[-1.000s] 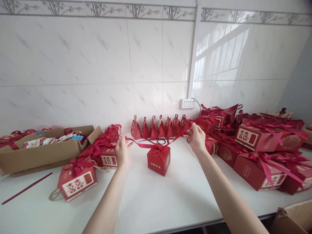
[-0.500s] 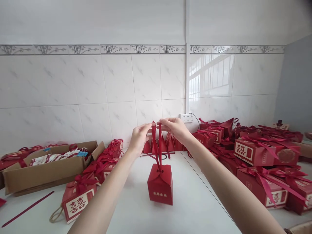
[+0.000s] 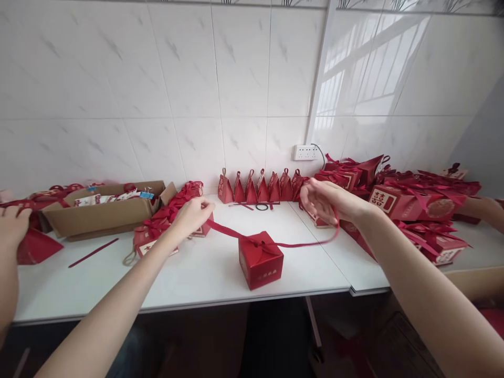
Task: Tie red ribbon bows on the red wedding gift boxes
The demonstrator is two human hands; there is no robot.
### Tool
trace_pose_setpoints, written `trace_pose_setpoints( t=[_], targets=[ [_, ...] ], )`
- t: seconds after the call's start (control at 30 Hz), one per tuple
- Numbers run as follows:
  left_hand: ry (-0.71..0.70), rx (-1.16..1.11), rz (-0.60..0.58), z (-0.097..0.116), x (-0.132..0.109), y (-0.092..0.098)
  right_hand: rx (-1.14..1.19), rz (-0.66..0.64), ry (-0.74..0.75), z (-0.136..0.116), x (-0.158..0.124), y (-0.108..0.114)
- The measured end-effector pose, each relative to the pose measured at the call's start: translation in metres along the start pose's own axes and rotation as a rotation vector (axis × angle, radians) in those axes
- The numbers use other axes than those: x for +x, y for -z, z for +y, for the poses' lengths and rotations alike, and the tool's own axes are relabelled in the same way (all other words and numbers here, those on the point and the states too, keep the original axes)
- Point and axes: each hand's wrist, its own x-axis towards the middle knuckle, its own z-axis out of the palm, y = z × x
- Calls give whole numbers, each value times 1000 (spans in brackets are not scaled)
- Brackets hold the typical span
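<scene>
A small red gift box (image 3: 260, 259) with gold lettering stands near the front edge of the white table (image 3: 205, 275). A red ribbon (image 3: 303, 243) runs through its top and out to both sides. My left hand (image 3: 192, 214) is closed on the ribbon's left end, left of the box. My right hand (image 3: 326, 200) is up and to the right of the box, fingers curled, with the ribbon's right end looping under it.
A row of small red pouch boxes (image 3: 260, 187) lines the tiled wall. A cardboard carton (image 3: 100, 215) sits at the left, with ribboned red boxes (image 3: 165, 226) beside it. Many larger red boxes (image 3: 409, 202) are piled at the right. Another person's hand (image 3: 13, 226) shows at the far left.
Both hands came down and apart from above the box, drawing the ribbon ends out sideways. The box, which hung from the ribbon, now sits on the table. The camera tilted down.
</scene>
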Motion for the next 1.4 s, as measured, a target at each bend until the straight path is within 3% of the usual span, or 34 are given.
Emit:
trace_pose_setpoints(
  t=[0.07,0.23,0.3,0.43,0.57,0.67,0.77,0.93,1.1,1.27,1.4],
  targets=[
    [-80,149,29,-10,-10,-2,-89,-44,-115,13,-9,-1],
    [4,5,-448,-21,-36,-45,-503,-4,-159,51,-10,-49],
    [25,-46,-500,-23,-44,-55,-646,4,-162,63,-11,-66],
    [126,-44,-534,-22,-55,-49,-693,3,-147,70,-16,-72],
    [281,5,-794,-10,-61,-34,-623,-55,-202,67,-14,-59],
    [338,-40,-897,-3,-65,-30,-625,-50,-201,71,-11,-54],
    [324,-51,-916,-4,-68,-29,-539,-67,-181,77,-12,-54],
    [356,-92,-943,-6,-72,-23,-155,-154,-245,90,-17,-59],
    [376,-109,-1003,-6,-75,-18,-137,-99,-237,93,-20,-65],
    [230,-88,-891,-14,-73,-18,71,-118,-226,86,-26,-69],
    [25,91,-767,-13,-74,-16,161,-112,-221,89,-28,-71]
  ],
)
